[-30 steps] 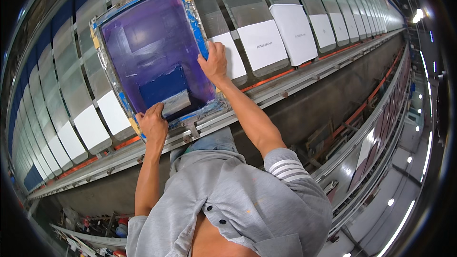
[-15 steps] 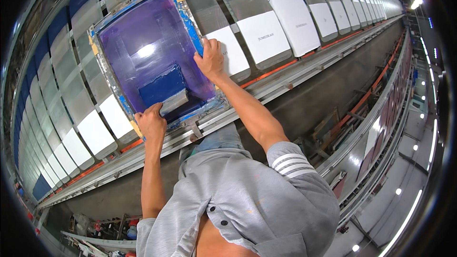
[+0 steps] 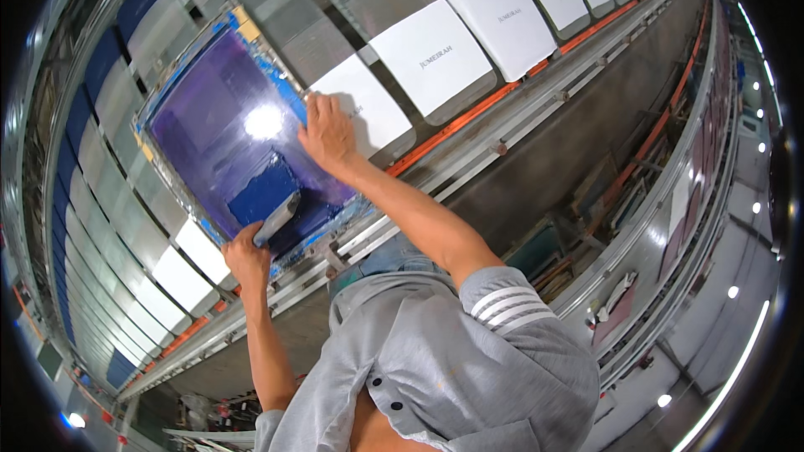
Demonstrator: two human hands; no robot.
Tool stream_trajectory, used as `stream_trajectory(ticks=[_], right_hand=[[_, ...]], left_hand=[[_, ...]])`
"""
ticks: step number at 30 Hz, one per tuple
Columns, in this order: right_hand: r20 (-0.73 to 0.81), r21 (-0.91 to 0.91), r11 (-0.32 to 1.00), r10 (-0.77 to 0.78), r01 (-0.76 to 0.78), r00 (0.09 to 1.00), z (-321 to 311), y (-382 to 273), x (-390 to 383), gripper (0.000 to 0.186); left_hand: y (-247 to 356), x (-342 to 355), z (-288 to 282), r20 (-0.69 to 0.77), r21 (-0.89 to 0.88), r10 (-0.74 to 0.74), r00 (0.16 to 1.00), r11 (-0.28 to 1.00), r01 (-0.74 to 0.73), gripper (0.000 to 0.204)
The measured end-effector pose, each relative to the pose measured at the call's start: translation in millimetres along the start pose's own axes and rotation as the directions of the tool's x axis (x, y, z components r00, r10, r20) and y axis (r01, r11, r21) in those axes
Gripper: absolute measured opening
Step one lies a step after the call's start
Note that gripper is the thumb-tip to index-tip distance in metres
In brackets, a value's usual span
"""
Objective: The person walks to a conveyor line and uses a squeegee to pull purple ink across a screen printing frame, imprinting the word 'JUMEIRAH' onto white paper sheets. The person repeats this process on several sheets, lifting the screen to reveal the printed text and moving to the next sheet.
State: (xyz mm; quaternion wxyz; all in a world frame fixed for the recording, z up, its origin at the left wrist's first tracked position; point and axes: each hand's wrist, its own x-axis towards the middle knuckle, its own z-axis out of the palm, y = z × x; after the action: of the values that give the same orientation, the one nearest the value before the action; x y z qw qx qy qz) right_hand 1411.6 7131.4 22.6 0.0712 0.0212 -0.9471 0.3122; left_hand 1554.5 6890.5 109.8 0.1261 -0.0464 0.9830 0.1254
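A screen printing frame (image 3: 159, 169) with purple mesh (image 3: 198, 110) and blue-taped edges lies tilted over the row of pallets. Dark blue ink (image 3: 266, 187) covers a patch on the mesh's near part. My left hand (image 3: 248, 258), at the frame's near left corner, has its fingers closed on the end of a grey squeegee (image 3: 278, 219). The squeegee rests at the near side of the ink. My right hand (image 3: 328, 136) is closed over the frame's right edge, its thumb toward the mesh. What lies directly under the frame is hidden.
White fabric pieces (image 3: 434, 59) with small dark print lie on grey pallets to the right. One white piece (image 3: 494, 17) sits raised. More white pieces (image 3: 159, 295) line the left. A metal rail with an orange strip (image 3: 456, 123) runs along the near edge.
The view has turned, so the frame and pallets appear shifted left and more tilted. Both hands keep their holds, and the squeegee stays near the ink's near side.
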Motion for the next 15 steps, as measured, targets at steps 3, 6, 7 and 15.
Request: stream_trajectory(ticks=[3, 6, 7, 15], right_hand=[[-0.036, 0.098, 0.995, -0.018, 0.021, 0.999, -35.3, -5.8, -10.9, 0.058], [-0.144, 0.333, 0.942, 0.014, 0.036, 0.989, -82.6, -0.3, -41.9, 0.037], [-0.138, 0.416, 0.908, 0.012, 0.047, 0.990, -91.1, 17.2, -65.9, 0.026], [-0.055, 0.352, 0.936, 0.050, -0.027, 0.997, -153.1, 139.7, -124.1, 0.024]], left_hand=[[3.2, 0.1, -5.8, 0.005, -0.013, 0.006, 1.000, 1.000, -0.005, 0.044], [-0.8, -1.2, -10.3, -0.002, 0.010, 0.070, 0.998, 0.997, -0.070, 0.045], [-0.6, -0.6, -6.4, -0.004, 0.027, 0.064, 0.998, 0.998, -0.064, 0.045], [12.5, 8.7, -14.4, 0.080, -0.046, 0.028, 0.996, 0.999, -0.024, 0.051]])
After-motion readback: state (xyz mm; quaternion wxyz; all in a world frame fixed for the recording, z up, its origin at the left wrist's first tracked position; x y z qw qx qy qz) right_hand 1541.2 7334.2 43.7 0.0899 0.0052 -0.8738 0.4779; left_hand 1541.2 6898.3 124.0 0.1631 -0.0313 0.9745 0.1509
